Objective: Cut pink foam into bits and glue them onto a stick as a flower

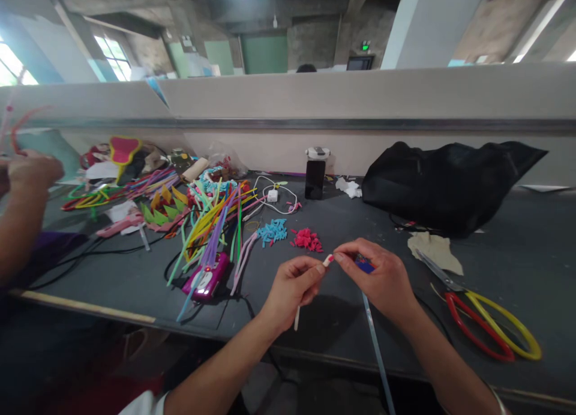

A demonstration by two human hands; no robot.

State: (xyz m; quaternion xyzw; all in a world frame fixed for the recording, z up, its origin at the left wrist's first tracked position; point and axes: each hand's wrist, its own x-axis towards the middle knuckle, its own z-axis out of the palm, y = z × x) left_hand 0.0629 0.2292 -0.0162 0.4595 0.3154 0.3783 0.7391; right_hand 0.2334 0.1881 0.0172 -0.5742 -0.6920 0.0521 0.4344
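Over the table's front part, my left hand (294,286) is closed around a thin pale stem (296,319), its lower end showing below the fingers. A pale tip with a small pink-red piece (330,258) pokes out between my two hands. My right hand (378,277) pinches at that pink-red piece. Behind its fingers a blue object (364,263) is partly hidden, and a long translucent stick (378,349) runs from under the hand past the table edge; I cannot tell whether the hand touches either. Just beyond lie a pile of pink-red pieces (307,240) and a pile of blue pieces (272,231).
Large scissors (477,313) with red and yellow handles lie at right, near a black bag (450,187). A phone (315,180) stands at the back. Leftward are a bundle of fuzzy stems (218,223), a purple device (207,278) and another person's hand (33,169).
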